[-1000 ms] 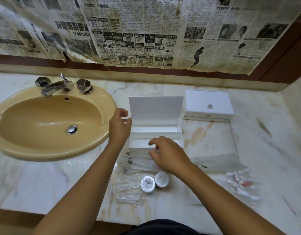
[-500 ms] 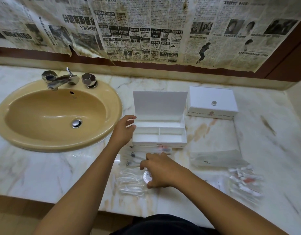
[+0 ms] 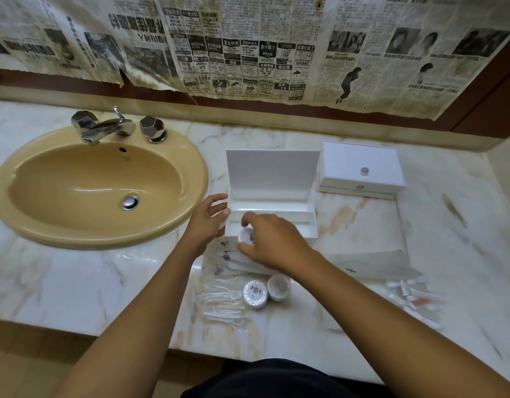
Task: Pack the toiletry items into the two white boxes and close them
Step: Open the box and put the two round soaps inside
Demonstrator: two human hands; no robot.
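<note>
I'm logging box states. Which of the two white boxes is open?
The box nearer the sink, lid raised, by the left hand. The box to its right has its lid down.

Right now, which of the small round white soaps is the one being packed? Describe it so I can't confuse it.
Start at the open white hinged box right of the beige oval sink. At its front left corner the right hand pinches a small round white wrapped soap. Unlike the two matching soaps lying on the marble counter nearer the person, it is lifted.

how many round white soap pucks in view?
3: one small round white soap puck pinched in the right hand at the open white box, two side by side on the marble counter. Others may be hidden.
</note>
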